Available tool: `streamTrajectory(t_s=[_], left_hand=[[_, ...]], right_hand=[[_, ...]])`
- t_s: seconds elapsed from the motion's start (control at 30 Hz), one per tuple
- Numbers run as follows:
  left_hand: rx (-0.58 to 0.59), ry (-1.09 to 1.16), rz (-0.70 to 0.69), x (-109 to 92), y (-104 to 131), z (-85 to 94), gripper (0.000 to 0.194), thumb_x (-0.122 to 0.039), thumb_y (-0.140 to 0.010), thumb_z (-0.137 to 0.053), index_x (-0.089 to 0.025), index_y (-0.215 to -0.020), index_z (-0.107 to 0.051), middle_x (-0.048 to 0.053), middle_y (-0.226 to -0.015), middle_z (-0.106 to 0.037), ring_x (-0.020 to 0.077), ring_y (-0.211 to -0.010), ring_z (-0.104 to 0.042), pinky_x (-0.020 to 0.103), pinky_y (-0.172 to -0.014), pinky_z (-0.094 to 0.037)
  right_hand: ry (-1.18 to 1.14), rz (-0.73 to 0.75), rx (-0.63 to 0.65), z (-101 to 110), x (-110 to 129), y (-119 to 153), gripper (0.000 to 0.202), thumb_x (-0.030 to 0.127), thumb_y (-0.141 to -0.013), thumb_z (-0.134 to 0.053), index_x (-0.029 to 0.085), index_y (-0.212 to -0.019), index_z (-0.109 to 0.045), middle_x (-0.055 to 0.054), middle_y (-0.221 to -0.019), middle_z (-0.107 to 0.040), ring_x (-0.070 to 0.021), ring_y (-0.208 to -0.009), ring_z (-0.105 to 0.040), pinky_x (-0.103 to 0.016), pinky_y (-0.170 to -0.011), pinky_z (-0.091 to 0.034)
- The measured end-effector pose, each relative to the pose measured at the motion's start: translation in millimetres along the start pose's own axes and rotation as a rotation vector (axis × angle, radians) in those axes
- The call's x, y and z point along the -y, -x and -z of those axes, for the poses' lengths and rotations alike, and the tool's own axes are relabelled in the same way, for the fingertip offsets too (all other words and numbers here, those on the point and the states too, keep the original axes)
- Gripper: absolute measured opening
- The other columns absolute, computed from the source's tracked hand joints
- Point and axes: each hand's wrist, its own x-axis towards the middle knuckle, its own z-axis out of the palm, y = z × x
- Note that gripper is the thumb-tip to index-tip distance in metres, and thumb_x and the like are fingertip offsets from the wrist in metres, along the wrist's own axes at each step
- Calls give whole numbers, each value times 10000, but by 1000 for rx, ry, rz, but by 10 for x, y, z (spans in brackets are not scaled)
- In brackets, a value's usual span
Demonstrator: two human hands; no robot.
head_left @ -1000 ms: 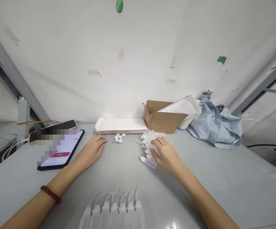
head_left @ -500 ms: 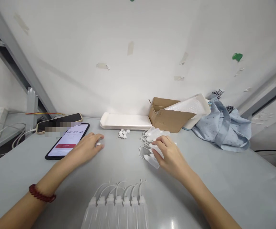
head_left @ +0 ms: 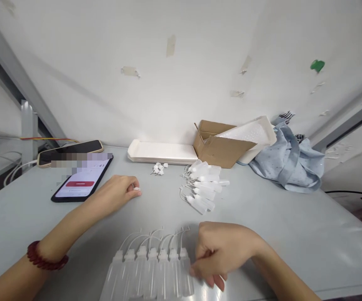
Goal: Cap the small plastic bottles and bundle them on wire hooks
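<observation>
Lying side by side at the near part of the tabletop (head_left: 155,209), seven clear plastic bottles (head_left: 163,274) make a close row, their white necks pointing away from the person and thin curved straps (head_left: 143,238) reaching out beyond them. The bases run down toward the bottom edge of the view, where some of them are cut off. As far as the lining-up goes, these seven look done — neat, close together and facing the same way

Just beside the rightmost one is the right hand (head_left: 224,248), fingers curled under and the thumb tip right by the bottle's side; whether it is clamped on the bottle or only near it, I cannot tell. Farther off lies a loose heap of small bottles (head_left: 204,188), overlapping at various angles, with their straps tangled on the left side. Those are outside the row, so by that measure a good share is left, though the overlap hides an exact count

Left of the heap sits a little cluster of small white caps (head_left: 158,168), apart from any bottle. The left hand (head_left: 115,194) has its thumb and forefinger together on a small white piece (head_left: 137,189) that looks like one of them

Beyond are a flat stack of white envelopes (head_left: 165,152), an open cardboard box (head_left: 226,150) and a pale blue bag (head_left: 289,165); over to the left, a lit phone (head_left: 82,184) rests near the forearm
</observation>
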Motion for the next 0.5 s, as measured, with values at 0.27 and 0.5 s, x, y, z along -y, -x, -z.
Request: streamTrajectory(t_s=[0.27, 0.5], left_hand=[[-67, -60, -4, -27, -4, -79, 287, -450, -787, -505, -193, -667, -545, 41, -685, -617, 228, -685, -561, 296, -587, -365], [-57, 27, -44, -160, 53, -66, 251, -427, -774, -521, -197, -674, -540, 31, -720, -624, 222, -724, -564, 288, -605, -387]], right_hand=[[18, -89, 58, -67, -29, -140, 381, 164, -781, -385, 145, -424, -515, 47, -365, -488, -46, -350, -490, -156, -512, -434], [-95, -162, -6, -49, -32, -141, 364, 171, -761, -380, 146, -420, -506, 43, -355, -492, -53, -300, -479, -168, -451, -409]])
